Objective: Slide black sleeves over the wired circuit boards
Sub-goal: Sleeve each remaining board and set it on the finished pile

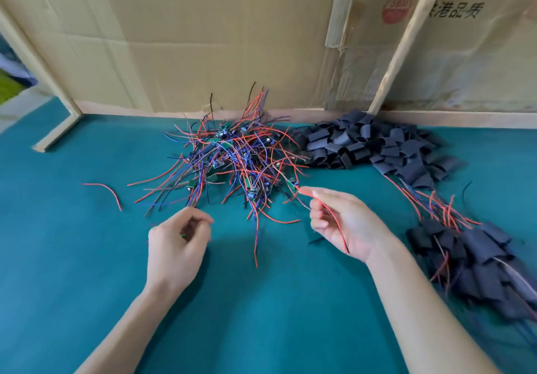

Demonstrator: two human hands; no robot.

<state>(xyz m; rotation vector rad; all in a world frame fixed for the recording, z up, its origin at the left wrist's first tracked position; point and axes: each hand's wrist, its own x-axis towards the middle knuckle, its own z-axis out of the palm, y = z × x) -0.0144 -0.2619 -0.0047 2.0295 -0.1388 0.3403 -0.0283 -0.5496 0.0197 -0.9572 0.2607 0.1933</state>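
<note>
Teal cloth covers the counter [87,257] in front of you, and the tangled heap of wired circuit boards [232,158] sits at its middle, red, blue and black leads sticking out all round small green boards.

Your right hand [343,222], just to the near right of that heap, has its fingers curled round a red wire [331,214] that runs across the palm; the wire leads up to a small green circuit board [291,184] lying at the heap's near-right edge.

Your left hand [177,243] is at the heap's near-left side with its fingers curled in; something small and green shows between the fingertips, but it is too blurred to tell what it is.

To the right of the heap, against the cardboard wall [218,39], lies a pile of empty black sleeves [377,144].

Well to the near right of the heap, by your right forearm, is a second pile of sleeved boards [479,263], with red and blue leads trailing out toward the heap.

A single loose red lead [107,190] lies alone on the cloth to the left of the heap.
</note>
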